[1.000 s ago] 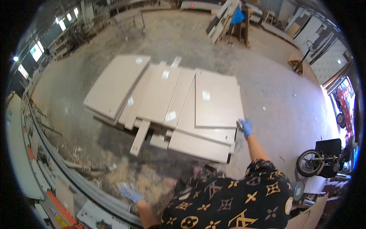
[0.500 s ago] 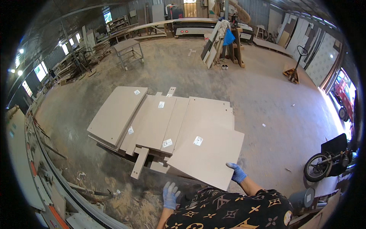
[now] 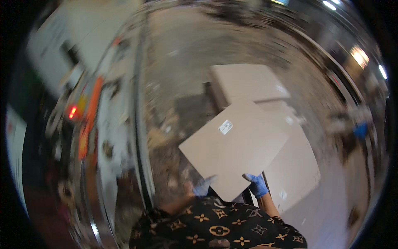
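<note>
machine with red light (image 3: pixel 73 112) at left of frame, blurred. left hand (image 3: pixel 204 185) and right hand (image 3: pixel 257 184), blue-gloved, now clamped on lower edges of beige panel (image 3: pixel 234 147), lifted off panel stack (image 3: pixel 290 174) at centre-right, view swung leftward.

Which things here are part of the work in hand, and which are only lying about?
In hand:
- beige panel with a small white label, lifted
- left hand in a blue glove, at its near edge
- right hand in a blue glove, gripping the same edge

Lying about:
- stacked beige panels on the floor
- blurred machine with orange parts at left
</note>
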`<state>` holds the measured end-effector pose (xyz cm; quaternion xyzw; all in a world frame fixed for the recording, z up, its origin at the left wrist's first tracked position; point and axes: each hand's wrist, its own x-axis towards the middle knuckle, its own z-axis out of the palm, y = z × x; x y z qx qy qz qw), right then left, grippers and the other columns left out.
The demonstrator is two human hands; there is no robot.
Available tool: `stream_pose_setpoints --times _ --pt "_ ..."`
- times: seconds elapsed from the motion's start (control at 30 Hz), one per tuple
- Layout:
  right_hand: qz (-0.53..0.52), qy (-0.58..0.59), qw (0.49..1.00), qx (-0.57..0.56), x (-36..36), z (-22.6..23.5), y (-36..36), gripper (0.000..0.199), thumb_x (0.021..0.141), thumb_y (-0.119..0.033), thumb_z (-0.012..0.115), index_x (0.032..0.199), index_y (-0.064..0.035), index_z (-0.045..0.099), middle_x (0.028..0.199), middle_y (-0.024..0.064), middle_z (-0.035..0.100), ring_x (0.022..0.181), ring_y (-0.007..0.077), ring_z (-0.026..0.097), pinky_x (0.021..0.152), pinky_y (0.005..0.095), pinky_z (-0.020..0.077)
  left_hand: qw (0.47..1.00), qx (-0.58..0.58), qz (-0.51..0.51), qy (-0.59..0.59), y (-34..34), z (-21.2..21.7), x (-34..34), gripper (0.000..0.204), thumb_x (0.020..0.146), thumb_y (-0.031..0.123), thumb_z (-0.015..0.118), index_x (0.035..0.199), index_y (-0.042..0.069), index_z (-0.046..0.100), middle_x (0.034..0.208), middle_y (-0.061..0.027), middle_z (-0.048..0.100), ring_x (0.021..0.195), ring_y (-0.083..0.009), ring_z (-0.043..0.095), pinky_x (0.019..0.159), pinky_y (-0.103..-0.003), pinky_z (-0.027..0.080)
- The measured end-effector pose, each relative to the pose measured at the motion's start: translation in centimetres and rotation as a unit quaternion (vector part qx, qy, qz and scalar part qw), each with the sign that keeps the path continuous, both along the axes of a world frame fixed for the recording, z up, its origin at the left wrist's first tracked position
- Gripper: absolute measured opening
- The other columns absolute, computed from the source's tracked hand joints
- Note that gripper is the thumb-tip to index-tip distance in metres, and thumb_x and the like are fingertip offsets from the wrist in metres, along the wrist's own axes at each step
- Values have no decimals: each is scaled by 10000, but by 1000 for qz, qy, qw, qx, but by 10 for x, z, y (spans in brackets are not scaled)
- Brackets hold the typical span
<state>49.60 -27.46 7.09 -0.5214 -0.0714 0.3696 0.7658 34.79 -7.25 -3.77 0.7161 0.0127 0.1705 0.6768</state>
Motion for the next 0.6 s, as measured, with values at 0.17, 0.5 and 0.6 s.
stream_pose_setpoints --times 0.17,0.5,0.6 --pt "258 8 966 5 -12 25 148 688 673 -174 733 1276 -3 448 1192 80 541 1119 228 503 978 357 383 890 -396 228 -14 46 53 -75 276 902 189 538 1114 15 564 1067 -99 608 958 -188 598 847 -334 495" --pt "609 143 775 -83 -148 -16 363 478 818 -118 658 1240 28 489 1179 146 576 1090 238 560 960 356 450 668 -464 562 -149 110 -6 -262 283 933 122 468 1168 -26 517 1189 -180 528 1116 -279 503 876 -399 499" --pt "630 174 743 -141 -192 -31 400 384 851 -89 614 1199 33 508 1162 178 580 1005 250 615 845 369 539 644 -444 609 -132 126 1 -296 408 847 131 613 1204 -22 486 1218 -153 507 1088 -283 513 868 -414 504"
